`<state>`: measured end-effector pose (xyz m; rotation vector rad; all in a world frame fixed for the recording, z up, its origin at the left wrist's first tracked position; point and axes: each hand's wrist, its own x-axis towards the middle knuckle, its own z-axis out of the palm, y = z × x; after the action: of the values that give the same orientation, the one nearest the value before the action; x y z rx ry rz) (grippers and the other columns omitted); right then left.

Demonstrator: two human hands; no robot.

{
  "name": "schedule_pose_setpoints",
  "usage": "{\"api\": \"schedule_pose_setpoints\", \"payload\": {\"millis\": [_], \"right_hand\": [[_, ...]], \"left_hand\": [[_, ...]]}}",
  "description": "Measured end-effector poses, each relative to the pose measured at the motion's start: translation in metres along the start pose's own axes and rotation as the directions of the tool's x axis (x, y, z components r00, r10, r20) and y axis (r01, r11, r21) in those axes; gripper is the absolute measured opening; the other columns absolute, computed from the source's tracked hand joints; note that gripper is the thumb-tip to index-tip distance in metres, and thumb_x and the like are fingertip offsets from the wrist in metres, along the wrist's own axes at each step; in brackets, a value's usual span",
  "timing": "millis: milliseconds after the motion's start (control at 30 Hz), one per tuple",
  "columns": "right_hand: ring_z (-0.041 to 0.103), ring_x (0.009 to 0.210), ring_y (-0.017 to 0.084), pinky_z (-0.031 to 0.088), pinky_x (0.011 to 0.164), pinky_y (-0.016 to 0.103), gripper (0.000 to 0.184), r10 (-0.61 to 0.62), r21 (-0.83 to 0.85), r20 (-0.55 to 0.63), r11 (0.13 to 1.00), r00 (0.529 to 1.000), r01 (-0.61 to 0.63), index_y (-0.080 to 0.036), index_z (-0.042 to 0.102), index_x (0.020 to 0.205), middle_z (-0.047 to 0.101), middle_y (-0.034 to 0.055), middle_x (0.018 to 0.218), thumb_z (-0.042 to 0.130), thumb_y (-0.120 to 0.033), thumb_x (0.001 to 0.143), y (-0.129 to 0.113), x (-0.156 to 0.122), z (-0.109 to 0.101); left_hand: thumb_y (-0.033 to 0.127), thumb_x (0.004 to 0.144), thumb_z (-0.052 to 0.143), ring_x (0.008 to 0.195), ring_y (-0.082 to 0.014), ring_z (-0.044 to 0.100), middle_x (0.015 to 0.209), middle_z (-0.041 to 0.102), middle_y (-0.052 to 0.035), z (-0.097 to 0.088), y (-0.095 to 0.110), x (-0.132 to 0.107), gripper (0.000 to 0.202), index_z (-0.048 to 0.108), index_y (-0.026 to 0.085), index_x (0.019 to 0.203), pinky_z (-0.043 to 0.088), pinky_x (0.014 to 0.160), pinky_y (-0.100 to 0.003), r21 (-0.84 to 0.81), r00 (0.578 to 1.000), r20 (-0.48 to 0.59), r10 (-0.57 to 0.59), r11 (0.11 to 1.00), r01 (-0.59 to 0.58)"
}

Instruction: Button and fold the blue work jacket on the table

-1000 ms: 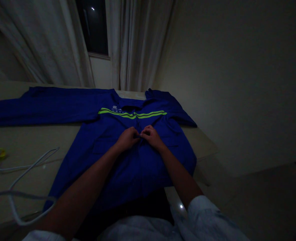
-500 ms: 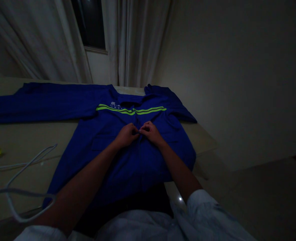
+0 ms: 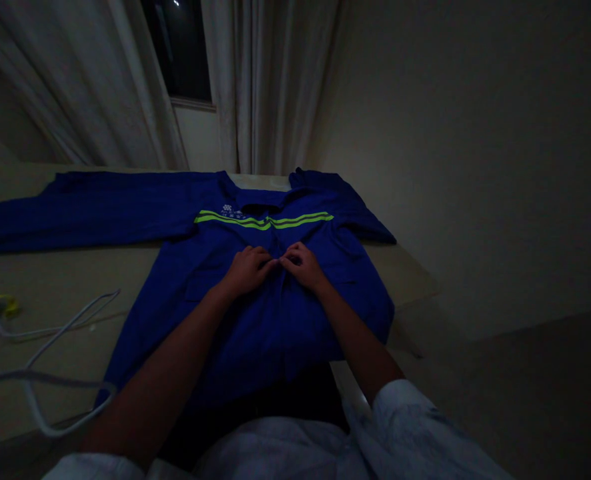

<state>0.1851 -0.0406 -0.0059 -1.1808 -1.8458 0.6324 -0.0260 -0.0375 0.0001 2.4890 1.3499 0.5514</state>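
A blue work jacket [image 3: 185, 267] with two yellow-green reflective stripes across the chest lies front-up on a pale table [image 3: 60, 287]. Its left sleeve stretches far out to the left. My left hand [image 3: 248, 268] and my right hand [image 3: 303, 265] meet at the jacket's centre front, just below the stripes. The fingers of both hands are curled and pinch the cloth along the front closure. What lies between the fingertips is too dark and small to make out.
A white cable [image 3: 45, 347] loops over the table's left side, near a small yellow object [image 3: 8, 305]. Curtains [image 3: 255, 87] and a dark window [image 3: 178, 50] stand behind the table. The table's right corner drops to bare floor [image 3: 500, 373].
Both hands have stayed together at the jacket's centre front, shifting slightly up toward the stripes. The jacket has not moved.
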Motion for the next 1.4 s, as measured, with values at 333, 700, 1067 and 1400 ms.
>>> {"api": "schedule_pose_setpoints", "payload": {"millis": [333, 700, 1067, 1400], "right_hand": [[0.060, 0.099, 0.024, 0.049, 0.090, 0.036, 0.036, 0.047, -0.442, 0.259, 0.894, 0.965, 0.075, -0.021, 0.067, 0.108, 0.063, 0.0070, 0.107, 0.086, -0.032, 0.079, -0.057, -0.052, 0.000], [0.064, 0.098, 0.021, 0.051, 0.094, 0.035, 0.013, 0.170, -0.278, -0.080, 0.942, 0.982, -0.186, -0.018, 0.071, 0.085, 0.062, 0.0068, 0.106, 0.080, -0.015, 0.077, -0.039, -0.062, -0.002], [0.065, 0.085, 0.015, 0.048, 0.077, 0.026, 0.008, 0.207, 0.034, -0.050, 0.978, 0.977, -0.206, -0.018, 0.073, 0.075, 0.068, 0.0027, 0.096, 0.072, -0.014, 0.081, -0.023, -0.074, -0.005], [0.065, 0.090, 0.017, 0.050, 0.081, 0.029, 0.010, 0.229, -0.040, 0.081, 0.973, 0.970, -0.227, -0.019, 0.072, 0.081, 0.065, 0.0036, 0.101, 0.080, -0.024, 0.078, -0.047, -0.083, -0.021]], "left_hand": [[0.059, 0.107, 0.024, 0.161, -0.0382, 0.019, 0.174, 0.030, -0.0002, 0.015, -0.012, 0.024, 0.061, 0.038, 0.039, 0.163, 0.016, 0.126, -0.068, 0.159, 0.989, 0.118, -0.085, 0.985, 0.065], [0.039, 0.107, 0.037, 0.152, -0.0359, 0.039, 0.167, 0.044, -0.0099, 0.016, -0.003, 0.022, 0.051, 0.050, 0.027, 0.155, 0.028, 0.121, -0.069, 0.150, 0.997, 0.070, -0.022, 0.989, 0.011], [0.046, 0.088, 0.073, 0.084, -0.0192, 0.065, 0.091, 0.071, -0.0028, 0.000, 0.025, -0.024, 0.025, 0.074, 0.022, 0.092, 0.048, 0.075, -0.029, -0.460, 0.943, 0.173, 0.283, 0.870, -0.176], [0.024, 0.077, 0.077, 0.073, -0.0150, 0.061, 0.078, 0.067, 0.0024, -0.002, 0.023, -0.021, 0.013, 0.069, 0.019, 0.086, 0.042, 0.066, -0.025, -0.583, 0.893, 0.363, 0.265, 0.812, -0.003]]}}
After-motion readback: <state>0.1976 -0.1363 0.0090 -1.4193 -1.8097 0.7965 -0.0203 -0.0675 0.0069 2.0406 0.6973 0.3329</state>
